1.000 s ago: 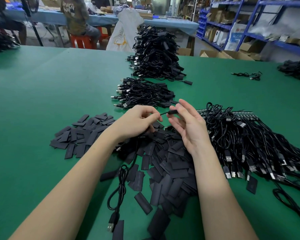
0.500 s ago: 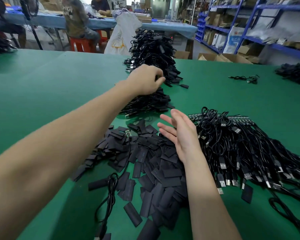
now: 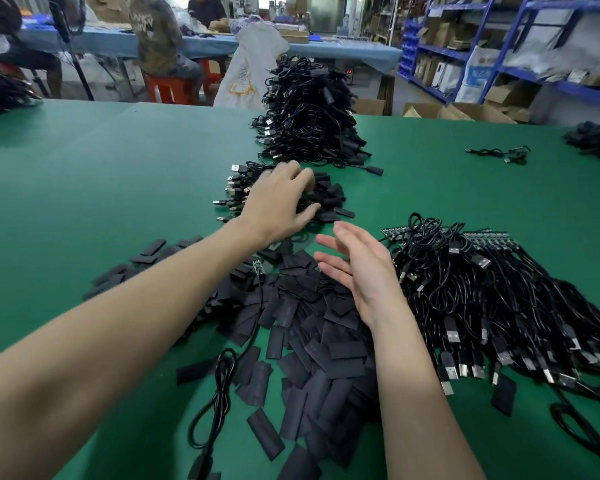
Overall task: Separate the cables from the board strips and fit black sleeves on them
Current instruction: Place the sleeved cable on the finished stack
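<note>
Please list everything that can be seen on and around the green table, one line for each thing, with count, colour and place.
table: one, green, fills the view.
black sleeves: many, black, loose heap at near centre.
small cable pile: one, black, beyond the sleeves, under the left hand.
tall cable pile: one, black, at the far edge, centre.
cables on board strips: a large bundle, black, at right.
single cable: one, black, near left of the sleeves.
stray cable: one, black, far right.
shelves: blue, with boxes, background right.
people: at least two, seated at a blue table behind.
left hand: fingers spread, resting on the small cable pile.
right hand: open, holding nothing, over the sleeves.
</note>
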{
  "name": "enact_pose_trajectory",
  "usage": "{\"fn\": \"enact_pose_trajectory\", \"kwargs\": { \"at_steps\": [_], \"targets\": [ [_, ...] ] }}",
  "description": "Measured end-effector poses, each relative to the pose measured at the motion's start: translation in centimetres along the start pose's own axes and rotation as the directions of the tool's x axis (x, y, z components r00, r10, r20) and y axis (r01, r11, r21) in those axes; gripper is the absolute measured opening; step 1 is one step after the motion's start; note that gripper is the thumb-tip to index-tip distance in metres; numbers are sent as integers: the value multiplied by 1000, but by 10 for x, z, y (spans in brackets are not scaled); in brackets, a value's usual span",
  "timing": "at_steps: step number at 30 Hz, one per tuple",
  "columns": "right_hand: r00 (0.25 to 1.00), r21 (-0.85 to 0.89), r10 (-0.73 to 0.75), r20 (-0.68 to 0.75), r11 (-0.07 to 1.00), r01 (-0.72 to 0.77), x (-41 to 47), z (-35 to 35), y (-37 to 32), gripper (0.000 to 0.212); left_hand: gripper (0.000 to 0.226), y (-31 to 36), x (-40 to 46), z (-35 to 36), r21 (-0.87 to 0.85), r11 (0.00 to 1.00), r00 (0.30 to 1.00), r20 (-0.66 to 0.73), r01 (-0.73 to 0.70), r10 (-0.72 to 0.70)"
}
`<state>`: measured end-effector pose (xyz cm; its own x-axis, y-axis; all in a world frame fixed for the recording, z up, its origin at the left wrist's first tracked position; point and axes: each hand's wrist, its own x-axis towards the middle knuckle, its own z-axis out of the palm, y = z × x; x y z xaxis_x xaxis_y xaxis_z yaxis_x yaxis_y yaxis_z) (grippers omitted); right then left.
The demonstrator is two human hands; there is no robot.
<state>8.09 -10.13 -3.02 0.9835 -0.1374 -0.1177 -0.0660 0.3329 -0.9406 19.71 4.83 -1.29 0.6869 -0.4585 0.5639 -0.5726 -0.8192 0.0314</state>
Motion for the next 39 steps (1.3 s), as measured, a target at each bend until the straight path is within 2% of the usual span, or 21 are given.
{"fn": "enact_pose_trajectory", "kwargs": {
  "at_steps": [3,9,16,20,22,24,27,32,34,39],
  "targets": [
    [1000,-16,-2,-1,1000,2,-1,0,-1,17,21,12,-20,-1,-56,996,996,52,69,-66],
    [1000,-140,-23,19,990,25,-3,3,0,13,20,2,-31,3,-146,959,948,246,241,-201],
    [996,-291,-61,60,954,76,-7,7,0,14,6,-4,-48,-10,-345,870,932,215,353,-293],
    [992,-381,-117,48,916,127,-5,9,1,13,10,-6,-70,-27,-276,828,870,231,487,-435],
    [986,-459,-157,53,873,164,-3,8,1,12,15,-4,-77,-37,-177,820,822,308,544,-479],
    [978,-587,-193,83,783,204,-2,6,0,10,23,1,-79,-45,-71,826,768,419,559,-484],
    [959,-792,-199,204,542,281,-2,4,0,5,26,9,-79,-53,-15,831,724,498,557,-477],
    [948,-903,-3,319,304,305,-7,11,0,26,11,14,-84,-61,-64,788,697,514,613,-500],
    [942,-915,64,329,267,301,-8,12,-4,25,12,14,-85,-64,-84,773,688,522,629,-504],
    [911,-897,186,369,329,296,-10,7,-13,13,13,17,-86,-64,-110,764,684,539,636,-492]
  ]
}}
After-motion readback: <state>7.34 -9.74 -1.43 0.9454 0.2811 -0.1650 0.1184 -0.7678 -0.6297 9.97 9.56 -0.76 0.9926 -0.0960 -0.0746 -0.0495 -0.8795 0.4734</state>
